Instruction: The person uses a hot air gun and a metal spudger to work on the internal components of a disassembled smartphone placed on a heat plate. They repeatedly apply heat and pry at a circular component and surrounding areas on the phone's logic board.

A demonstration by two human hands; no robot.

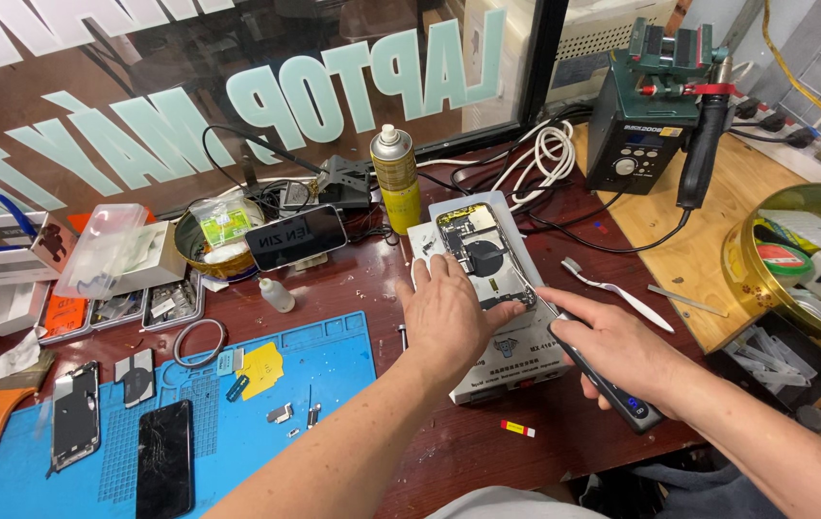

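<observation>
On the heating pad (516, 360), opened phone (480, 252) under left hand (444, 317), right hand (617, 348) gripping electric screwdriver (612, 389)

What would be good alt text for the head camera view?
A left hand steadies an opened phone on a grey heating platform while the right hand works an electric screwdriver at its edge. Beside them lies a blue mat.

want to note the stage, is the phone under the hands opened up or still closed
Opened: the phone lies flat with its internal parts exposed; left hand steadies it, right hand holds a dark tool.
</observation>
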